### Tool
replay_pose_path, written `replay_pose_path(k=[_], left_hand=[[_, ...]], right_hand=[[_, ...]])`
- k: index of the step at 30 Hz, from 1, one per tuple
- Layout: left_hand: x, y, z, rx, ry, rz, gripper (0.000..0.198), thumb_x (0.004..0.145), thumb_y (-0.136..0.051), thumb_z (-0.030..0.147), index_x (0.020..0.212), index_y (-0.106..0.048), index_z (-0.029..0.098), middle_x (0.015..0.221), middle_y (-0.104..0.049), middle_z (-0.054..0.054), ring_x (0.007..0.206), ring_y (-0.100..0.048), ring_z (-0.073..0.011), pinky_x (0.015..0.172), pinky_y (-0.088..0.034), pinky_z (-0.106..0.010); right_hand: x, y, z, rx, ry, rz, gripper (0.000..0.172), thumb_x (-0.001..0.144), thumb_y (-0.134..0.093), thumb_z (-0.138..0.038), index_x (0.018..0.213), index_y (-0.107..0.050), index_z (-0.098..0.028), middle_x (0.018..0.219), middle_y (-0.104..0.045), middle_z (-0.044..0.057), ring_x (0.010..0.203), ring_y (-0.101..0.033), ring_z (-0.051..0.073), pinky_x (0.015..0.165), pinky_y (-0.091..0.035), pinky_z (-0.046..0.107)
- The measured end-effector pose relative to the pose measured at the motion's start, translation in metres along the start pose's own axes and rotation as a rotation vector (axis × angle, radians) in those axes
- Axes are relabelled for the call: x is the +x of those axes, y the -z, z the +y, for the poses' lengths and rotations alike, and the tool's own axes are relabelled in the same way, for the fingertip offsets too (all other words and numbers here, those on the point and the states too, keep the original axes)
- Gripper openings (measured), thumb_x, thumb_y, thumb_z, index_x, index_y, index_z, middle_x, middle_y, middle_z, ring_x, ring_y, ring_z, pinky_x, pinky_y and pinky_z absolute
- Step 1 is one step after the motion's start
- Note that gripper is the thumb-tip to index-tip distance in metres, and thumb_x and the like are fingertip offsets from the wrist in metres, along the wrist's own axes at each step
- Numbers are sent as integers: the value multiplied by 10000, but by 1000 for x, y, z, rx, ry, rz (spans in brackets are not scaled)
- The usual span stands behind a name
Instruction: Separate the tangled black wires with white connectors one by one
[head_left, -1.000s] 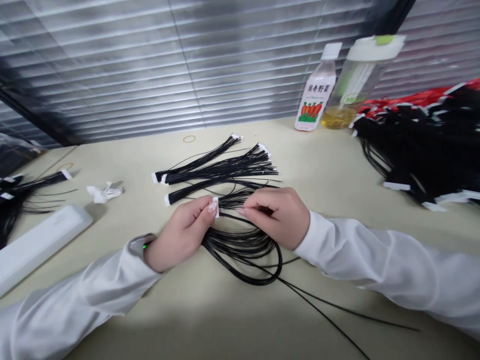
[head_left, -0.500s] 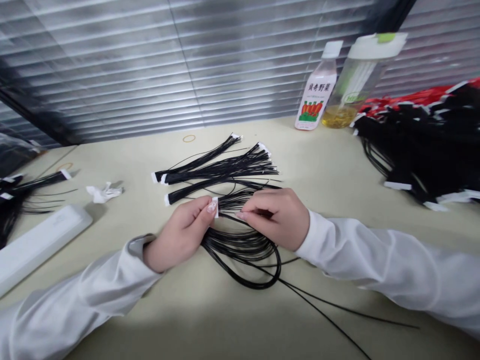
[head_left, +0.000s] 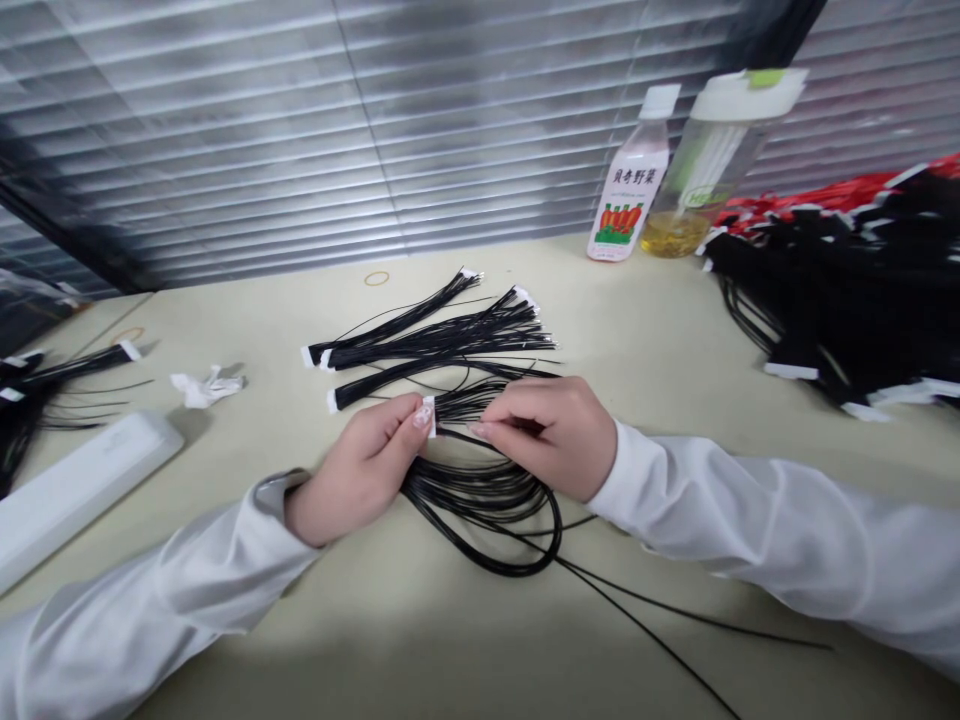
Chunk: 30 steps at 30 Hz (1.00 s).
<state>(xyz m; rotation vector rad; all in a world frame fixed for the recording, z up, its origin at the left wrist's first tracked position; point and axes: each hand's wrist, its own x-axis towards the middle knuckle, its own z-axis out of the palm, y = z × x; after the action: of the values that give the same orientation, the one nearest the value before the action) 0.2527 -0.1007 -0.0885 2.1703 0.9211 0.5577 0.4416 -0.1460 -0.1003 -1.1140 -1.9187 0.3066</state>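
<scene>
My left hand (head_left: 358,468) is closed, thumb on top, around a white connector (head_left: 430,418) with many thin black wires coming out of it. The wires (head_left: 480,495) bend round in loops below and between my hands. My right hand (head_left: 561,432) is pinched, thumb against forefinger, on a black wire just right of the connector. Loose wire ends (head_left: 660,610) trail toward the lower right. Right behind my hands lie several black wire bundles (head_left: 442,335) with white connectors at their left ends.
At the back stand a labelled drink bottle (head_left: 628,190) and a clear jug (head_left: 694,180) with yellow liquid. A pile of black and red wire harnesses (head_left: 847,290) fills the right. On the left are crumpled tissue (head_left: 208,387), a long white case (head_left: 90,490), and more wires (head_left: 67,370).
Both hands keep the same hold on the connector and wire. The whole view has shifted very slightly; nothing else visibly moved.
</scene>
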Motion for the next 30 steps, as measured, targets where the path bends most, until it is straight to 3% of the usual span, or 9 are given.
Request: replay_pose_path(k=[20, 24, 27, 30], left_hand=[[2, -1, 1, 2, 2, -67, 336, 865, -321, 353, 594, -323, 154, 562, -302, 38, 517, -276, -59, 484, -265, -182], [2, -1, 1, -29, 2, -46, 337, 864, -323, 356, 594, -313, 155, 571, -299, 39, 526, -279, -59, 493, -268, -184], [2, -1, 1, -40, 47, -5, 343, 864, -320, 371, 601, -336, 151, 569, -311, 40, 531, -292, -60, 505, -275, -186], [1, -2, 1, -50, 67, 27, 347, 864, -321, 383, 612, -366, 148, 569, -331, 40, 540, -311, -60, 522, -286, -189]], right_hand=[[0, -3, 5, -53, -1, -106, 190, 803, -506, -232, 654, -599, -161, 621, -583, -5, 594, -505, 86, 585, -368, 200], [1, -2, 5, -22, -35, -131, 60, 739, -586, -213, 709, -599, -163, 622, -575, -23, 554, -487, 67, 566, -373, 183], [1, -1, 5, 44, -97, -132, 238, 630, -695, -308, 771, -576, -158, 615, -520, -41, 496, -422, 53, 505, -361, 171], [2, 1, 5, 55, -135, -55, 357, 580, -719, -400, 763, -536, -154, 683, -487, -21, 525, -398, 61, 485, -353, 175]])
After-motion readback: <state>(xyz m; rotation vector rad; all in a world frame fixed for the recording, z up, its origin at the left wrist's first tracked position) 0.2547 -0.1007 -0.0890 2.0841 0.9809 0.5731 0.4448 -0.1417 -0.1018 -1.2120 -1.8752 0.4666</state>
